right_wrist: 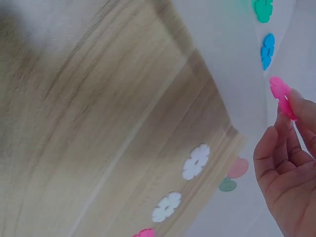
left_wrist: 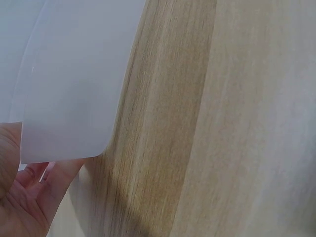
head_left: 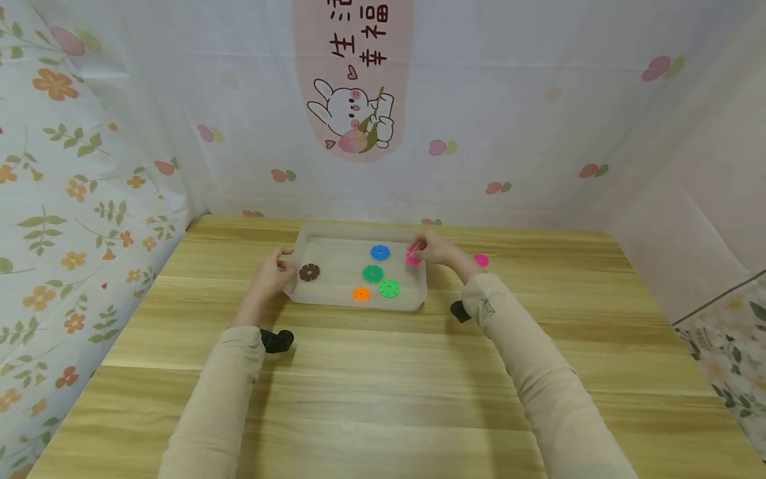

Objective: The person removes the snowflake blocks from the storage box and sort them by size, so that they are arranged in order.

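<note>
While right hand (head_left: 435, 249) pinched pink disc (right_wrist: 279, 91) and left hand (head_left: 269, 275) gripped tray (head_left: 335, 254), on my feed I judged disc light, stiff, best held by its rim.

Wood-grain table (head_left: 371, 392), floral cloth (head_left: 72, 193) at left, rabbit-printed backdrop (head_left: 431, 113) behind

pink disc (right_wrist: 279, 89) | blue disc (head_left: 374, 253) | milky-white tray (head_left: 335, 256) | beige sleeves (head_left: 209, 399) | woodgrain table (head_left: 371, 392)

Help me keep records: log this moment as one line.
right hand: pinches pink disc | left hand: touches tray at left end | in tray: five other discs
</note>
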Tool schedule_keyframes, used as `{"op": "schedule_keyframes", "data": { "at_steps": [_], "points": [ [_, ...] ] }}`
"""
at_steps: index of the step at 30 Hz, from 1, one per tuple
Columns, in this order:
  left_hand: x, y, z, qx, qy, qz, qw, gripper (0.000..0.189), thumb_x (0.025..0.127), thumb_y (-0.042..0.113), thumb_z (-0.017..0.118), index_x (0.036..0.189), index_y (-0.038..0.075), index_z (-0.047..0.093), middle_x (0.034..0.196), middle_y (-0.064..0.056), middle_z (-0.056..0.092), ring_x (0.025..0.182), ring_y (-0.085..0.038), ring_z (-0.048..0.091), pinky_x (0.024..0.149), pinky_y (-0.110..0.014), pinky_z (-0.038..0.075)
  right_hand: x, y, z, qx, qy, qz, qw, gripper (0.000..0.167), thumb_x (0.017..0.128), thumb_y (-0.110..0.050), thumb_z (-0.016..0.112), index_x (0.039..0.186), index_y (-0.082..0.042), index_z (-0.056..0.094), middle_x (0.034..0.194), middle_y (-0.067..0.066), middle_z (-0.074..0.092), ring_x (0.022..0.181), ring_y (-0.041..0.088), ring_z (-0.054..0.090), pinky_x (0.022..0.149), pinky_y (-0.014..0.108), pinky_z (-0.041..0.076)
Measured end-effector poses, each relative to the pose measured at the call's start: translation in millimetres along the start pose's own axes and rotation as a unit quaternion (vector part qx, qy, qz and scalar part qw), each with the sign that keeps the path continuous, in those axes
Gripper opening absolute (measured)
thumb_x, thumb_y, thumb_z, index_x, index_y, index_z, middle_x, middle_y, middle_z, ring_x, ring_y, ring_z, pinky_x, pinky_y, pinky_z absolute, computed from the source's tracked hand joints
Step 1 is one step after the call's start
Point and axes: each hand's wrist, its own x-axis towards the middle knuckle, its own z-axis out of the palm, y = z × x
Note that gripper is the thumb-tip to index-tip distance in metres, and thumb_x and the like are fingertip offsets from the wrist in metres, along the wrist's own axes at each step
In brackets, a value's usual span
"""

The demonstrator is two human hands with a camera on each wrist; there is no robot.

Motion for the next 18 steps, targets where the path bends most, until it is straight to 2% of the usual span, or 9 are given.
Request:
{"op": "schedule_keyframes", "data": {
  "at_steps": [2,5,7,9,12,14,16,18],
  "points": [
    [-0.4,0.6,-0.2,0.002,0.0,0.0,1.0,0.048,0.089,0.002,0.049,0.135,0.001,0.035,0.108,-0.025,0.046,0.092,-0.03,0.048,0.067,-0.027,0.044,-2.6,-3,-1,-0.001,-0.006,0.025,0.9997,0.029,0.083,-0.028,0.065,0.103,-0.007,0.064,0.091,0.01,0.064,0.083,0.02,0.06,0.071,0.032,0.048],
    [-1.3,1.0,0.4,0.002,0.002,0.0,1.0,0.047,0.089,0.002,0.049,0.135,0.001,0.036,0.108,-0.025,0.047,0.091,-0.03,0.049,0.067,-0.027,0.044,-5.1,5,0,0.019,0.012,0.003,0.9997,0.027,0.083,-0.029,0.065,0.101,-0.009,0.065,0.087,0.007,0.065,0.078,0.017,0.06,0.063,0.028,0.047],
    [-1.8,0.8,1.0,0.002,0.004,0.002,1.0,0.047,0.089,0.002,0.049,0.134,0.001,0.036,0.108,-0.026,0.047,0.091,-0.031,0.049,0.066,-0.027,0.044,-19.9,-18,-4,0.029,0.006,0.027,0.9992,0.029,0.084,-0.028,0.064,0.104,-0.007,0.064,0.091,0.01,0.065,0.079,0.018,0.06,0.064,0.03,0.047],
    [-1.8,0.5,1.5,0.0,0.005,0.003,1.0,0.047,0.089,0.002,0.049,0.134,0.001,0.036,0.107,-0.026,0.047,0.091,-0.03,0.049,0.065,-0.027,0.044,-35.7,-40,-7,0.045,0.023,0.035,0.9981,0.027,0.085,-0.023,0.063,0.103,-0.004,0.064,0.09,0.012,0.064,0.073,0.016,0.058,0.058,0.028,0.046],
    [-1.5,-0.2,1.6,-0.002,0.004,0.003,1.0,0.047,0.089,0.002,0.049,0.134,0.0,0.036,0.106,-0.024,0.047,0.09,-0.029,0.049,0.064,-0.025,0.043,-64.1,-89,-15,0.05,0.025,0.1,0.9934,0.03,0.089,-0.013,0.057,0.111,0.008,0.057,0.097,0.02,0.06,0.069,0.015,0.055,0.058,0.027,0.046],
    [-0.5,-0.7,1.3,-0.002,0.003,0.002,1.0,0.048,0.089,0.001,0.049,0.135,0.0,0.036,0.105,-0.023,0.047,0.089,-0.029,0.049,0.064,-0.025,0.043,-76.9,-109,-18,0.051,0.03,0.121,0.9909,0.031,0.091,-0.008,0.052,0.114,0.013,0.053,0.098,0.024,0.057,0.066,0.012,0.051,0.057,0.023,0.044],
    [0.0,-0.3,0.8,-0.003,0.003,0.002,1.0,0.048,0.089,0.001,0.048,0.135,0.0,0.035,0.104,-0.023,0.047,0.088,-0.028,0.048,0.065,-0.025,0.042,-86.2,-120,-21,0.055,0.035,0.136,0.9885,0.032,0.092,-0.006,0.049,0.116,0.015,0.05,0.099,0.026,0.054,0.067,0.012,0.05,0.058,0.022,0.044],
    [0.4,0.5,0.3,-0.002,0.002,0.001,1.0,0.048,0.089,0.001,0.048,0.136,0.001,0.034,0.105,-0.023,0.047,0.089,-0.029,0.048,0.067,-0.026,0.042,-90.2,-117,-22,0.059,0.046,0.141,0.9872,0.034,0.093,-0.009,0.048,0.117,0.015,0.049,0.099,0.025,0.054,0.072,0.014,0.051,0.06,0.023,0.046]
  ]
}}
